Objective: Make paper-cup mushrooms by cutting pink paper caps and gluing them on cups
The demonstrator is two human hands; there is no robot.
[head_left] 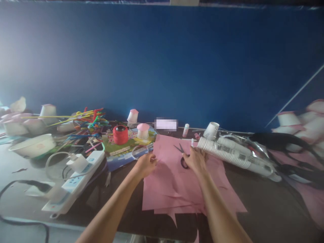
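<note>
Several sheets of pink paper (167, 182) lie stacked and overlapping in front of me, with ragged cut edges at the bottom. My left hand (146, 164) is at their left edge, fingers curled inward; what they pinch, if anything, is hidden. Over the upper right of the sheets, my right hand (197, 158) is closed on a pair of scissors (181, 148). Their blades are spread and point up and left, and one dark handle loop shows beneath my thumb. Just beyond my right fingertips is a small white object (192, 142), too blurred to name.
Sleeves of paper cups (235, 157) lie right of the paper. A glue stick (186, 130) and an upturned cup (211, 130) stand behind. To the left are a red spool (120, 135), a pink-topped cup (143, 131), pipe cleaners (93, 119), a bowl (32, 145) and a power strip (76, 180).
</note>
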